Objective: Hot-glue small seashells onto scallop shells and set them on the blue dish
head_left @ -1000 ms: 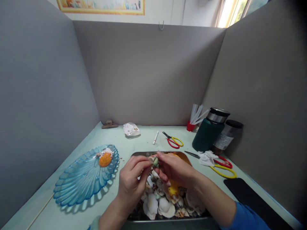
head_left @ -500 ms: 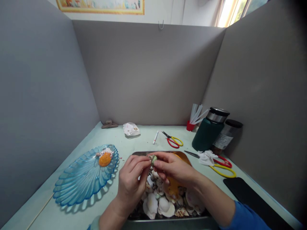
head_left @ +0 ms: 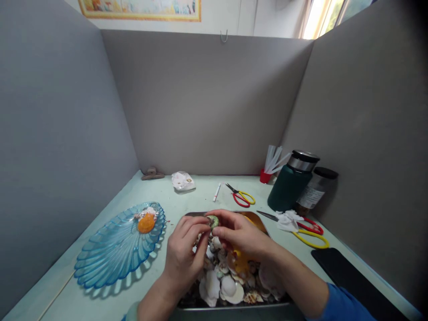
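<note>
A small green shell (head_left: 214,221) is pinched between both hands above a metal tray (head_left: 237,307) full of seashells (head_left: 230,287). My left hand (head_left: 185,243) grips its left side, thumb and fingertips together. From the other side, the fingers and thumb of my right hand (head_left: 244,234) close on the same shell. White, brown and spiky shells fill the tray under my hands. Something orange-yellow (head_left: 241,263) lies among them, partly covered by my right hand.
On the left stands a blue shell-shaped dish (head_left: 117,249) with an orange shell (head_left: 146,223) in it. Small scissors (head_left: 242,196), a white stick (head_left: 217,191) and a white packet (head_left: 183,181) lie behind. Larger scissors (head_left: 314,238), a green bottle (head_left: 290,185) and a black phone-like slab (head_left: 351,276) are at right.
My right hand's fingers have shifted slightly, and the green shell appears a little turned between the fingertips. Everything else stays in place.
</note>
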Motion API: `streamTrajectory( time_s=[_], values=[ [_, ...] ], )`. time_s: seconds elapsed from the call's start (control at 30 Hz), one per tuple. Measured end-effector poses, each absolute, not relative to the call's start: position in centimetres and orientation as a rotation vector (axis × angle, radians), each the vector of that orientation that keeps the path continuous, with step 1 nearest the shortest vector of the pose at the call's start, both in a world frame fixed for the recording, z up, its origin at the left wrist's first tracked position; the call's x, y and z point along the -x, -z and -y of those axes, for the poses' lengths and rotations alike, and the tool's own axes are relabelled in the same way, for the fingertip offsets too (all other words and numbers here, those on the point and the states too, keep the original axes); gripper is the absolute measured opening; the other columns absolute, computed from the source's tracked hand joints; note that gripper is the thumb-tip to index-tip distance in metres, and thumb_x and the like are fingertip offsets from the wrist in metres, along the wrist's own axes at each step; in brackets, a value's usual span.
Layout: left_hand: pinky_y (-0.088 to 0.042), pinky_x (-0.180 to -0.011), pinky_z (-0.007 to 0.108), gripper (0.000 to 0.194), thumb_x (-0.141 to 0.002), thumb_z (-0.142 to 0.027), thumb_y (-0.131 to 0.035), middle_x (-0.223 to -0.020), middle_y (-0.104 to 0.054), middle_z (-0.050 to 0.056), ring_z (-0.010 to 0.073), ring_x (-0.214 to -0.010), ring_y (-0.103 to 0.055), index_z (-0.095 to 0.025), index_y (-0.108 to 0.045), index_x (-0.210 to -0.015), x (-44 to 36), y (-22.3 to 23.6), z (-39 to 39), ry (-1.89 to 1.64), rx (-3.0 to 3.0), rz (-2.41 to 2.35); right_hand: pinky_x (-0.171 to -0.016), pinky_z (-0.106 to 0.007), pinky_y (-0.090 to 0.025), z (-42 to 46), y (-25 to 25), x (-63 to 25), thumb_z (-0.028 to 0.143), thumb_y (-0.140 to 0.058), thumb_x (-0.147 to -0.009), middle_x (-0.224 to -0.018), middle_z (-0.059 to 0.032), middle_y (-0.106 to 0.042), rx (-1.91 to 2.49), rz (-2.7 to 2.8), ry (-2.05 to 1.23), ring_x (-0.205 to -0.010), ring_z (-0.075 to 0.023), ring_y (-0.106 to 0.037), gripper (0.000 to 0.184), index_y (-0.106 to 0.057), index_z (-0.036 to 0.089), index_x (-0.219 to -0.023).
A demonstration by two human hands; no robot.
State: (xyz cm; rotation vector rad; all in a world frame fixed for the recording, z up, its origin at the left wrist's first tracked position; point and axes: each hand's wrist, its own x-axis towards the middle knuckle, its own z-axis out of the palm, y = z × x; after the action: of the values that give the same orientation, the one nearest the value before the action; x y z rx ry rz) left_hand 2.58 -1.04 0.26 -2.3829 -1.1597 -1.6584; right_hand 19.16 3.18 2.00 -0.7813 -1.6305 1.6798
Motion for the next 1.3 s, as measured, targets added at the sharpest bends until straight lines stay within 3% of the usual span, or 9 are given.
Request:
streamTrajectory(
  time_s=[0.6, 0.73, 0.9, 1.3],
  values=[
    [-0.044, -0.075, 0.031, 0.013, -0.083, -0.008, -0.055, -0.086, -0.062, 0.005, 0.0179, -0.084, -0.056, -0.018, -0.059, -0.089, -2.37, 0.37, 0.75, 1.637, 2.359, 1.335, -0.059, -0.022, -0.044, -2.98, -1.76, -19.19, 0.013, -0.057, -0.080, -0.077, 0.0033, -0.056, 0.844, 1.918, -1.248, -0.063, -0.0107, -0.054, 0.038, -0.056, 0.025, -0.117],
    [-0.044, -0.074, 0.030, 0.014, -0.083, -0.007, -0.054, -0.087, -0.063, 0.005, 0.0173, -0.084, -0.057, -0.018, -0.058, -0.090, -2.28, 0.54, 0.68, 1.639, 2.387, 1.303, -0.075, -0.028, -0.047, -2.79, -1.77, -19.25, 0.011, -0.058, -0.080, -0.093, 0.0004, -0.065, 0.872, 2.030, -0.983, -0.080, -0.0150, -0.060, 0.040, -0.058, 0.026, -0.117],
    [-0.045, -0.070, 0.029, 0.013, -0.083, -0.007, -0.054, -0.084, -0.063, 0.004, 0.0175, -0.080, -0.057, -0.019, -0.058, -0.088, -2.18, 0.50, 0.72, 1.606, 2.405, 1.310, -0.093, -0.032, -0.042, -2.76, -1.94, -19.33, 0.011, -0.060, -0.080, -0.115, -0.0031, -0.065, 0.850, 2.114, -0.743, -0.105, -0.0181, -0.058, 0.041, -0.059, 0.023, -0.119],
    [-0.045, -0.067, 0.030, 0.012, -0.084, -0.009, -0.053, -0.080, -0.063, 0.004, 0.0178, -0.075, -0.058, -0.019, -0.060, -0.087, -2.12, 0.51, 0.71, 1.584, 2.384, 1.322, -0.095, -0.036, -0.044, -2.65, -2.03, -19.36, 0.017, -0.059, -0.084, -0.116, -0.0073, -0.065, 0.885, 2.194, -0.665, -0.107, -0.0207, -0.059, 0.037, -0.059, 0.020, -0.121]
  ],
)
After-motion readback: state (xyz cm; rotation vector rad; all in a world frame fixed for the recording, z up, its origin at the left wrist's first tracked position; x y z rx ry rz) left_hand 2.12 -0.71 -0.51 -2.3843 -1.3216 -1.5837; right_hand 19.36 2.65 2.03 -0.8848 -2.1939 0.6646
